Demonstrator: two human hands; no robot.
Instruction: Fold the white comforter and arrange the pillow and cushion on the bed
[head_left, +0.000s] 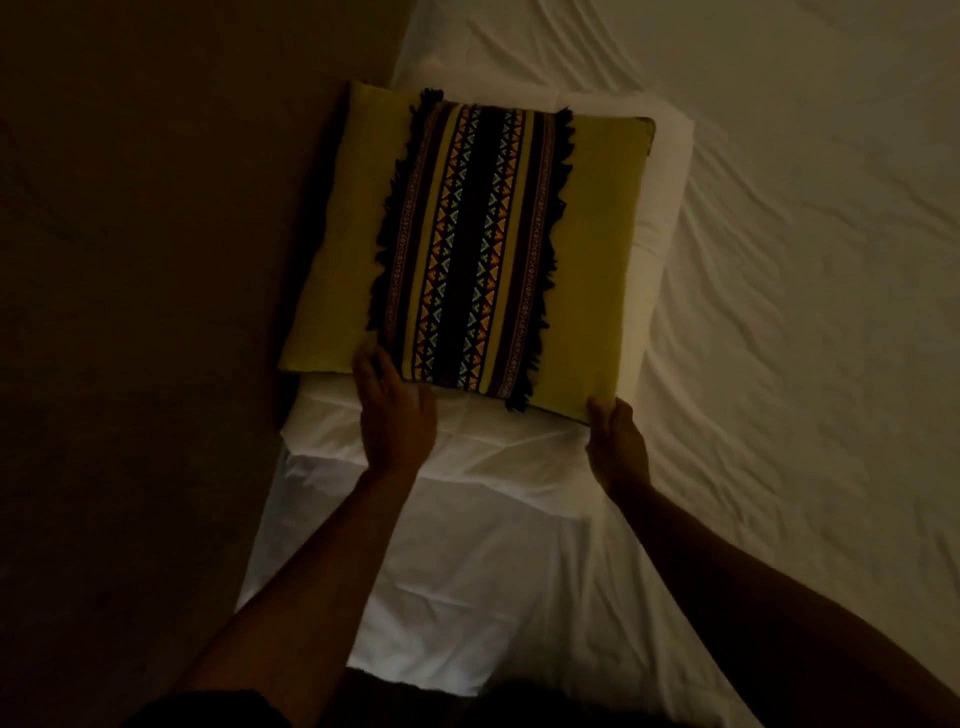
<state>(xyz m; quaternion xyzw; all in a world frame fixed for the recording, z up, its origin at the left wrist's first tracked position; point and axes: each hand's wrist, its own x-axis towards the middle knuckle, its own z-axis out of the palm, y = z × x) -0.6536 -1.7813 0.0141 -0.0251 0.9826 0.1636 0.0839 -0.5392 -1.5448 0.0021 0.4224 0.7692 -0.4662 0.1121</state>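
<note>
A yellow-green cushion (597, 249) with a dark fringed patterned band down its middle lies flat on a white pillow (667, 171). The pillow shows along the cushion's right and near edges. My left hand (395, 415) rests with fingers straight against the cushion's near edge, left of the band. My right hand (615, 441) grips the cushion's near right corner, fingers curled under it. The white comforter (467, 561) lies under my forearms, nearer to me than the pillow; how it is folded is unclear in the dim light.
The white wrinkled bed sheet (805, 260) spreads out to the right. A dark brown surface (145, 260), wall or headboard, runs along the left side of the bed. Dark clothing shows at the bottom edge of the view.
</note>
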